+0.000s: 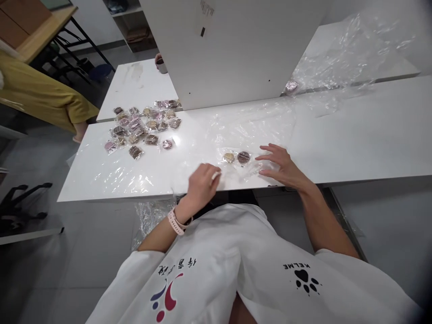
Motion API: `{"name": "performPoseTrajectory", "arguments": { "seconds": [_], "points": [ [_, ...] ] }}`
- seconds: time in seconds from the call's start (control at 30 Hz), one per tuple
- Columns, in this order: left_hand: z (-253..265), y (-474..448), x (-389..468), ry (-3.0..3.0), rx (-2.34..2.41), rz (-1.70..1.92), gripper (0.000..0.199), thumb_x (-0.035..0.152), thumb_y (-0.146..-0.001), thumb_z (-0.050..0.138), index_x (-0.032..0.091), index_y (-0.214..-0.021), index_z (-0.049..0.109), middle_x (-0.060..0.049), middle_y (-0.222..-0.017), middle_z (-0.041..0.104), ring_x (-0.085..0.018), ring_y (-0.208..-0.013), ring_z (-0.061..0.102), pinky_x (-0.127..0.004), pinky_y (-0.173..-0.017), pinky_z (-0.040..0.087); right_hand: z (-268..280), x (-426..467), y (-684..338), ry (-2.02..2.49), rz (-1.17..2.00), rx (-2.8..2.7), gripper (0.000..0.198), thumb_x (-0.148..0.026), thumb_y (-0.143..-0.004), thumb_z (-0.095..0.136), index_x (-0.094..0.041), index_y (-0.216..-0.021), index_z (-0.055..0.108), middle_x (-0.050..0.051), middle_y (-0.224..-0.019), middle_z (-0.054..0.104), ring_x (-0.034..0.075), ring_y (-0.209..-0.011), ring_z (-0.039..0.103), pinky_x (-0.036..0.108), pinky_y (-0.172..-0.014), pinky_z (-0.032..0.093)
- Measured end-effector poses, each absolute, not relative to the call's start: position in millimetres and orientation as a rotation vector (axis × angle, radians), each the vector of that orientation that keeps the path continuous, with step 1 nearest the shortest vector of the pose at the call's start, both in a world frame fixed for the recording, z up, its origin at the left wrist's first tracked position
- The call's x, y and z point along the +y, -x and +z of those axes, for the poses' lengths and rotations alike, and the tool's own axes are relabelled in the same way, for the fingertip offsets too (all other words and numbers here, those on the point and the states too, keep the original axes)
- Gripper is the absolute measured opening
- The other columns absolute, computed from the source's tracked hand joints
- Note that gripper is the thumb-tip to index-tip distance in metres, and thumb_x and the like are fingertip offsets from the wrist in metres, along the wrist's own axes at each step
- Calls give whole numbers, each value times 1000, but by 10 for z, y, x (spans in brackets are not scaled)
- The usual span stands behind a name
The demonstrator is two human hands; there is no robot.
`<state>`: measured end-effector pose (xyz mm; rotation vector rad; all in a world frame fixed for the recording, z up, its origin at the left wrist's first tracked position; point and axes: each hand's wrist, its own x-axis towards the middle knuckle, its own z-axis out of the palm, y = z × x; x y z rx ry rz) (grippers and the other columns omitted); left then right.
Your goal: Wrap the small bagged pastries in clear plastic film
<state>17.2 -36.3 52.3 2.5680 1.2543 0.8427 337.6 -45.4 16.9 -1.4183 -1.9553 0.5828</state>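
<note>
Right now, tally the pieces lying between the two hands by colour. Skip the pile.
Pale yellow piece: 1
Dark brown piece: 1
Total: 2, between the left hand and the right hand

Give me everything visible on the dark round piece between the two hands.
The dark round piece is brown, with faint stripes across its face. It appears to lie flat over the white table, with clear plastic around it, just right of a pale piece. The right hand, fingers spread, is close but apart.
</note>
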Motion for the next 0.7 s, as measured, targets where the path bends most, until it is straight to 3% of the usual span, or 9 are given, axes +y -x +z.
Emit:
{"name": "performPoseTrajectory", "arguments": {
  "seconds": [0.1,0.23,0.33,0.4,0.5,0.6,0.7],
  "points": [
    [340,-240,-545,-2552,1130,609,14,17,-99,48,21,-93,60,-5,-91,69,-20,-86,62,-31,-71,49,-35,-505,-3398,1454,516,-1998,28,-53,-92,62,-29,-93,77,5,-132,69,33,-136,52,55,-113,37],
    [328,-168,-221,-2461,1298,450,13,13,-96,48,20,-93,59,-7,-93,69,-22,-88,61,-34,-73,49,-34,-319,-3428,1475,452,-1970,31,-49,-95,58,-29,-77,76,2,-119,75,32,-124,61,58,-112,34],
    [501,-87,230,-2345,1434,337,14,15,-96,47,19,-93,60,-9,-89,68,-23,-83,61,-35,-70,49,188,-44,-3461,1436,655,-1974,30,-51,-93,60,-30,-80,77,2,-114,75,31,-117,63,57,-110,38],
    [657,-84,442,-2335,1592,390,17,13,-95,46,18,-94,61,-11,-92,68,-26,-89,62,-40,-77,51,340,166,-3459,1505,765,-1931,31,-53,-92,61,-28,-84,78,4,-108,76,32,-113,64,58,-107,41],
    [868,-194,362,-2361,1651,792,21,14,-96,45,18,-108,62,-13,-111,67,-29,-111,59,-48,-94,49,506,335,-3383,1715,497,-1684,30,-49,-92,63,-24,-101,75,11,-116,70,39,-126,54,66,-108,35],
    [901,-397,-158,-2309,1251,1021,28,21,-103,38,20,-120,59,-11,-119,66,-24,-117,60,-46,-99,52,599,174,-3237,1700,150,-1411,29,-43,-96,57,-23,-114,69,14,-126,63,39,-134,46,65,-109,37],
    [659,-573,-600,-2236,828,781,33,25,-104,38,24,-131,56,-12,-134,63,-22,-125,60,-44,-104,53,572,-139,-3118,1509,416,-1598,25,-46,-96,58,-28,-107,72,10,-118,68,33,-122,58,54,-103,48]
  ]
}}
